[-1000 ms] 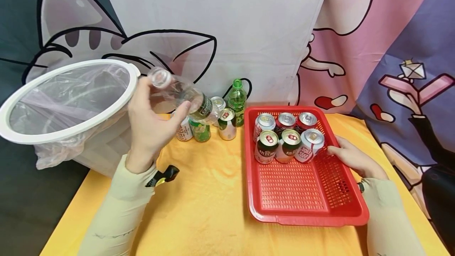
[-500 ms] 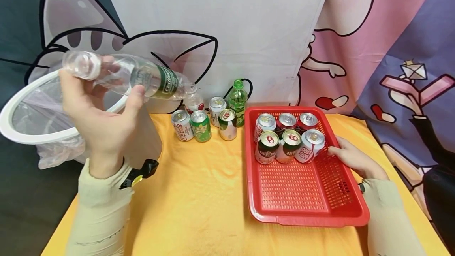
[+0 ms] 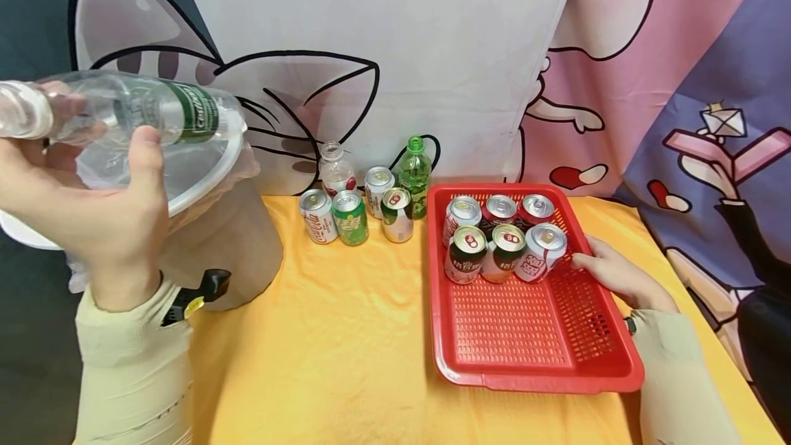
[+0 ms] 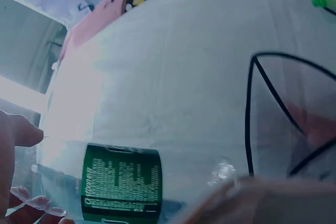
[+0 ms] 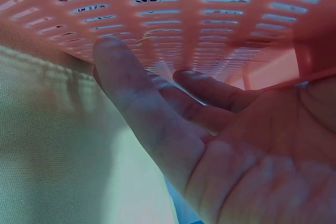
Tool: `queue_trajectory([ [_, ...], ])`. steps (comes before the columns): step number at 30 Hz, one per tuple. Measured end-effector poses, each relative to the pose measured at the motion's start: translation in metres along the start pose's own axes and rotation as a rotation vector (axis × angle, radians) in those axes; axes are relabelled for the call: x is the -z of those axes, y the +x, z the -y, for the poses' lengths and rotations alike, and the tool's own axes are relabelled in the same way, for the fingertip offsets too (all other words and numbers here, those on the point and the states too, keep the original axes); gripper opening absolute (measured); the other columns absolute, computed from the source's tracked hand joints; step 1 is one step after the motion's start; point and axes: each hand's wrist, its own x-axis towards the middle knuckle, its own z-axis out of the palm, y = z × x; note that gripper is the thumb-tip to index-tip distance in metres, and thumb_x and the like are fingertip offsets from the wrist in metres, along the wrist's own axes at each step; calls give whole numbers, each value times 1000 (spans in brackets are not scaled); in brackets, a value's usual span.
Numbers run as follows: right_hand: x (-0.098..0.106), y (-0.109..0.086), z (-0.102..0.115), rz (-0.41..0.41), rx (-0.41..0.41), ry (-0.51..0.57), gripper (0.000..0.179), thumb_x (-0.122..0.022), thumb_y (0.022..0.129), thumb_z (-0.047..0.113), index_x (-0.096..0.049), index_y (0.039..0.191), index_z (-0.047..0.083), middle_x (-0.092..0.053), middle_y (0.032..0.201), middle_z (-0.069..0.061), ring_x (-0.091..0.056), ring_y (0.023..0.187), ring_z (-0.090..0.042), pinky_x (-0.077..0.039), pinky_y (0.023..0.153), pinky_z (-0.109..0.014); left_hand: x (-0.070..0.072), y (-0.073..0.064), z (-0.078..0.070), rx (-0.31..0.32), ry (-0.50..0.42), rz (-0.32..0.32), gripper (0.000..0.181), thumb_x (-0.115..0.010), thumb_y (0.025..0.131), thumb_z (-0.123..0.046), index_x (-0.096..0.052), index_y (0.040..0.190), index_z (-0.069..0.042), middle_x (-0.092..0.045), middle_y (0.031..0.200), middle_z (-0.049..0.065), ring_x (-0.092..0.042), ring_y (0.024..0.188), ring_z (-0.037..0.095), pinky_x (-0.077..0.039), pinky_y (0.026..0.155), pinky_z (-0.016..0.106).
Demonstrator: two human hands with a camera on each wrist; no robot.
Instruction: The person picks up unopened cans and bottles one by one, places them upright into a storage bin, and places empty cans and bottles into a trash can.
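My left hand (image 3: 101, 218) grips a clear plastic bottle (image 3: 199, 114) with a green label, thumb on the near side and fingers behind. The bottle lies nearly level over the mouth of a bin (image 3: 231, 277) with a white rim and clear liner, its neck pointing left. In the left wrist view the bottle's green label (image 4: 122, 182) shows large. At the right, my right hand (image 3: 627, 277) holds the side of a red plastic basket (image 3: 525, 382), thumb over its rim. In the right wrist view, the fingers (image 5: 142, 98) lie under the slotted basket wall (image 5: 173, 3).
Several cans, such as a green can (image 3: 350, 220) and a white can (image 3: 318, 217), stand at the table's back with a clear bottle (image 3: 336, 172) and a green bottle (image 3: 415, 174). Upright cans (image 3: 467, 256) fill the basket's far half. A printed cloth (image 3: 457, 53) hangs behind.
My left hand has carried the clear bottle leftward from above the standing cans to over the bin, and the bottle has turned closer to level. My right hand stays on the basket.
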Motion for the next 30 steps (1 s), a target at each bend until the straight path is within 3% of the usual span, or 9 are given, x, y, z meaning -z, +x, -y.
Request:
queue_trajectory([
  [7, -1, 2, 0, 10, -5, 9, 59, -48, 105, 9, -23, 156, -4, -62, 126, -25, -77, 93, -25, -65, 77, -43, 22, 10, 16, -11, 218, 26, 61, -78, 73, -21, -55, 126, 0, -62, 123, 3, -56, 118, 17, -49, 102, 22],
  [14, 2, 3, 1, 13, -3, 9, 59, -44, 103, 5, -21, 156, -6, -60, 127, -30, -76, 91, -24, -65, 76, -42, 39, 12, 21, 12, 530, 127, 64, -75, 76, -37, -59, 134, -16, -57, 123, -18, -56, 116, 3, -50, 95, 13],
  [22, 2, 2, 1, -1, -6, -1, 59, -45, 104, 6, -23, 156, -5, -58, 130, -32, -76, 94, -24, -65, 78, -42, 57, 20, 31, 69, 736, 262, 52, -74, 79, -44, -60, 128, -32, -41, 109, -38, -46, 103, -18, -43, 82, 3],
  [28, 1, 1, 2, -2, -23, 10, 60, -45, 104, 8, -22, 158, -4, -55, 134, -35, -75, 94, -24, -65, 78, -43, 67, 26, 36, 210, 905, 394, 59, -75, 82, -45, -58, 136, -30, -35, 106, -38, -39, 96, -22, -43, 85, 3],
  [30, 1, 2, 2, -3, -23, 7, 59, -45, 104, 8, -22, 157, -4, -55, 134, -35, -75, 94, -24, -65, 78, -43, 70, 29, 37, 262, 946, 442, 64, -76, 81, -45, -57, 139, -26, -36, 105, -35, -36, 90, -22, -45, 95, 11],
])
